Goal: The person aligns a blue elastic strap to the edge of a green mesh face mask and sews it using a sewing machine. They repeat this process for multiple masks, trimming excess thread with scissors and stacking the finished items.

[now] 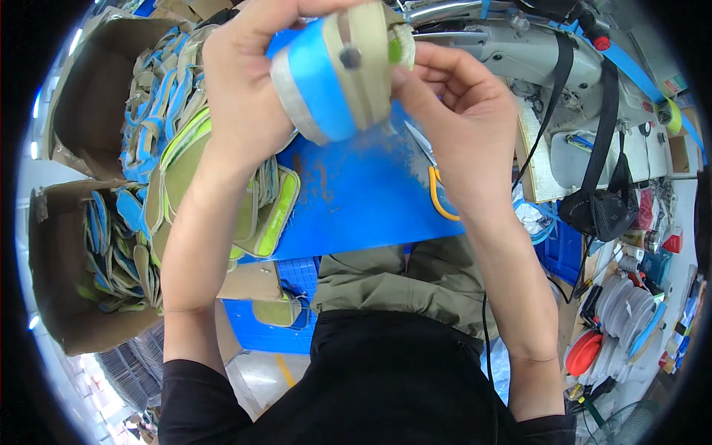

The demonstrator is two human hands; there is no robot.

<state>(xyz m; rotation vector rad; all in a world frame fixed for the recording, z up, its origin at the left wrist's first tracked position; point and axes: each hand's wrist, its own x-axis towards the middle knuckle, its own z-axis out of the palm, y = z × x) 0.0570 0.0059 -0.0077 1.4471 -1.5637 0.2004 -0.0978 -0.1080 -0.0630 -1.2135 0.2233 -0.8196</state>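
Over the blue work surface (348,204) I hold up a curled khaki-and-blue fabric piece (326,78), a band with a seam or zipper line and a dark round spot. My left hand (241,93) wraps its left side, the thumb stretched over the top. My right hand (463,111) pinches the right edge between thumb and fingers, beside a small green patch. Motion blurs this edge. Below lie scissors with orange handles (436,199), partly behind my right wrist. Flat green-edged fabric pieces (278,215) are stacked beside my left forearm.
Cardboard boxes at the left, one above (85,96) and one below (59,259), hold many blue and green fabric pieces. A sewing machine (512,55) stands at the back right, black straps (604,126) hanging near it. Thread spools (623,304) crowd the lower right.
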